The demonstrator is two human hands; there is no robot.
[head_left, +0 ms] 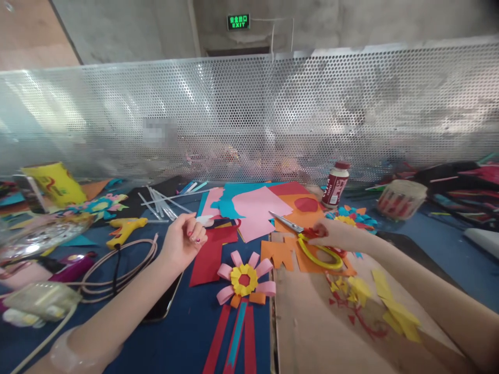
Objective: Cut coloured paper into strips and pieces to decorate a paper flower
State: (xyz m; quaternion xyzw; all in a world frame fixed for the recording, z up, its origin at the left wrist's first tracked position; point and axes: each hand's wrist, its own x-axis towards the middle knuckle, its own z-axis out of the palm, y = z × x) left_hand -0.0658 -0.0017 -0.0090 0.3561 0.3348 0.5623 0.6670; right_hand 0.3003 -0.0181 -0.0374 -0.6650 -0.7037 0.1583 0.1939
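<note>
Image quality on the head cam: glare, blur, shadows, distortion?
Head view: washed-out glare on the perforated metal screen; glints on the clear plastic package at left; soft shadow on the brown board; red scraps smeared; wide-angle stretch toward the edges; scissors fairly distinct; exit sign legible.

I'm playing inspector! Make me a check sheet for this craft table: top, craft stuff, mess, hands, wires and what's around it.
Surface: blue table, brown board on its right side.
Job's things: paper flower with pink loops; scissors.
Clutter: yellow scraps, yellow glue gun, dark phone, bottle.
Hands: left hand curled; right hand at the scissors' handles, grip unclear.
Cables: pale coiled cable, left side.
Surroundings: perforated metal screen, lit exit sign beyond.
</note>
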